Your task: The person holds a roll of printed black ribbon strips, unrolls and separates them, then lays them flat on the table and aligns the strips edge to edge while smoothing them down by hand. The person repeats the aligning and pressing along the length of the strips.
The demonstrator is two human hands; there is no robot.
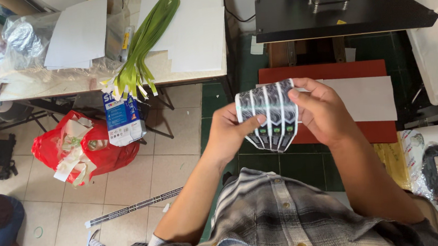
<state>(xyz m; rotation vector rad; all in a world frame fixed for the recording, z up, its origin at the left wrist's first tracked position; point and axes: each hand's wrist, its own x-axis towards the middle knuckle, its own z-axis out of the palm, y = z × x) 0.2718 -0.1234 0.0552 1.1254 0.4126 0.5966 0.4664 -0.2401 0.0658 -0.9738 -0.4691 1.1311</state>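
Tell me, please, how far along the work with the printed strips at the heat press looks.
Done: nothing pressed shows; the press bed holds only white paper. In hand: left hand and right hand both hold a bundle of black-and-white strips. Left: green strips wait on the table, one strip lies on the floor.

The printed strips (269, 115) look like smooth, faintly glossy fabric ribbon. The press plate (343, 11) above is matt black metal; the pad (324, 72) below looks like dull red rubber under plain matt paper (365, 97). The floor (174, 152) is glazed tile. The red bag (104, 153) is shiny, crinkled plastic.
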